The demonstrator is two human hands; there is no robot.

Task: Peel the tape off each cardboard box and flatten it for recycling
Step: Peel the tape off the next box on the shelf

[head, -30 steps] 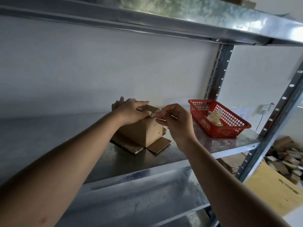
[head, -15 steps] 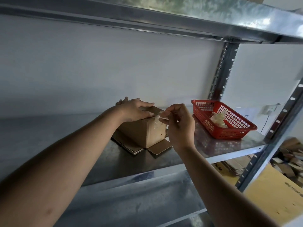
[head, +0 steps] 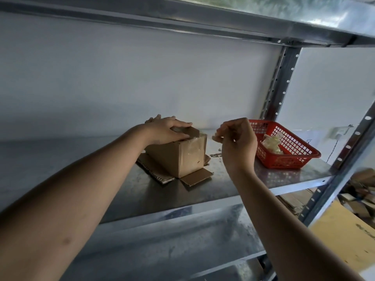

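Head view, near to far. On the metal shelf point(head: 142, 191) the cardboard box point(head: 178, 157) is stood on its splayed lower flaps and is steadied from above by the left hand point(head: 164, 131), laid flat with fingers spread over the lid, presumably to resist the pull of peeling. A scrap of clear tape point(head: 215, 137), clear of the box, is pinched in the curled fingertips of the right hand point(head: 237, 145). Behind, the red basket point(head: 300, 159) is kept close, apparently for discarded tape.

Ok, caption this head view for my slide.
Left hand steadies cardboard box; right hand pinches peeled tape beside red basket.
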